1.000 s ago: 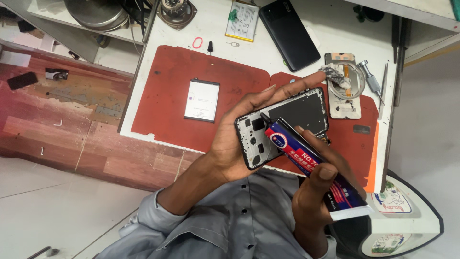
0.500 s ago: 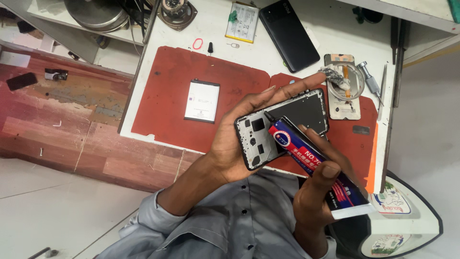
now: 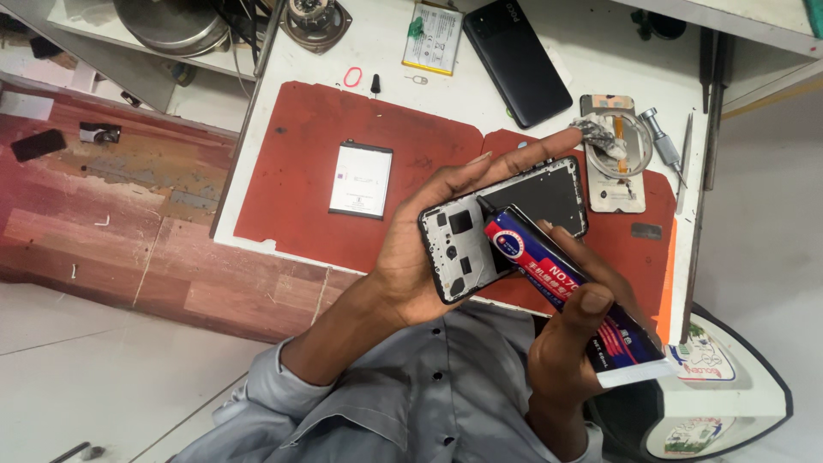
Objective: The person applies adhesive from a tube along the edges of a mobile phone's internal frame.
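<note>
Red work mats (image 3: 343,163) are spread over a white bench (image 3: 386,51), with a loose white battery (image 3: 361,179) lying flat on one and a dark phone (image 3: 517,60) face down further back. An opened phone frame (image 3: 506,223) is cradled in the left hand (image 3: 429,249), fingers wrapped around its edges, held above the mat. A red and blue glue tube (image 3: 566,291) is gripped in the right hand (image 3: 574,343), thumb pressed on top, its black nozzle touching the frame near the upper middle. Looks like the glue-laying step is under way. Next, a thin steady bead would probably be needed along the frame, so light pressure and a slow drag are called for.
</note>
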